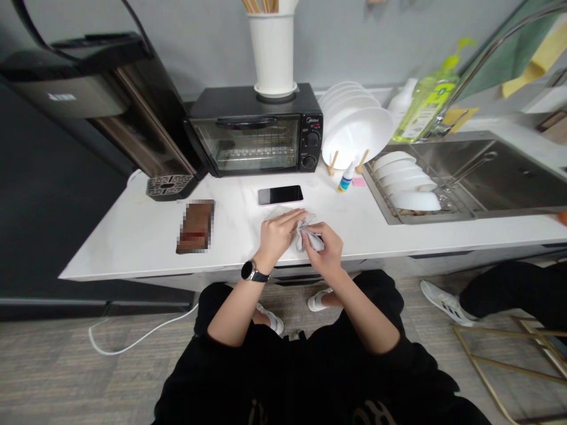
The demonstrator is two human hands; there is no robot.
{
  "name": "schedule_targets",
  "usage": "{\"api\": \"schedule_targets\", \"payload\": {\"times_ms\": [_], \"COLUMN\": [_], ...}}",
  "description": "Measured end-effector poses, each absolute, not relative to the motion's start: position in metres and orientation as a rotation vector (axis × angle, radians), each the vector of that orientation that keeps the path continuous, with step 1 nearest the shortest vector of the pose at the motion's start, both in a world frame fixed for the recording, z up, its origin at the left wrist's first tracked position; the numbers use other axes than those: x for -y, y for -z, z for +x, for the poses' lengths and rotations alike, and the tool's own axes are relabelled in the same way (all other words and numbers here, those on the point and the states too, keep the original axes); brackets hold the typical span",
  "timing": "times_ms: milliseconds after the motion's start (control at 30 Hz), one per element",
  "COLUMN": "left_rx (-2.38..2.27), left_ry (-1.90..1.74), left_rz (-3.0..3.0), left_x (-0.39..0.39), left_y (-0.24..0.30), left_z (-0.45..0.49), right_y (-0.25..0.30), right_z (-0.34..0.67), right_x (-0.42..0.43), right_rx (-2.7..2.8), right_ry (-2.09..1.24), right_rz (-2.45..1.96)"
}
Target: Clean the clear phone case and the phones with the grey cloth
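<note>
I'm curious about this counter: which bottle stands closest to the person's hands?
The small white bottle with the blue and yellow label. The green dish-soap bottle and the larger white bottle stand farther back, nearer the tap.

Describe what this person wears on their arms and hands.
The bare left hand and bare right hand wear no gloves. A round wristwatch with a metal bezel and black strap circles the left wrist. The black fabric left sleeve and black fabric right sleeve stop short of the bare forearms.
</note>
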State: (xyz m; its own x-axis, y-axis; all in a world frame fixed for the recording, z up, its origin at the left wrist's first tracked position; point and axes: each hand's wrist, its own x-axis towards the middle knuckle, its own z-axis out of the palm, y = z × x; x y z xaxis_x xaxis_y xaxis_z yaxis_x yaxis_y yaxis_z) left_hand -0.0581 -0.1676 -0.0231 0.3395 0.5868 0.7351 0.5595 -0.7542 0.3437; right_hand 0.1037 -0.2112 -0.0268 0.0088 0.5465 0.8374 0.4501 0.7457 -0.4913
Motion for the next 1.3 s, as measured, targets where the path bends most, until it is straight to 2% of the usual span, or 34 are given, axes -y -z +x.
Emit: {"api": "schedule_targets", "payload": {"times_ms": [200, 433, 833, 1167, 1300], "left_rx": [-1.017, -0.963, -1.052, -1.006, -0.96], "left_ry": [-1.476, -1.54, -1.433, -1.422, -1.434], "left_rz": [2.531, 2.553, 2.622, 2.555, 2.554], "left_x": [0.167, 0.166, 0.164, 0.167, 0.168], "left_y": [0.022, 0.022, 0.024, 0.025, 0.023], "left_z": [-0.058, -0.058, -0.058, -0.06, -0.059], "right_y": [0.024, 0.022, 0.019, 0.03, 0.03], "right_z": [0.116, 0.126, 0.106, 0.113, 0.132], "right_x": [0.205, 0.197, 0.208, 0.21, 0.198], "right_rx": [1.808, 1.504, 1.297, 1.789, 1.903], "right_ry": [-0.03, -0.165, -0.329, 0.053, 0.008], "right_rz": [-0.64, -0.957, -1.168, -0.749, -0.68]}}
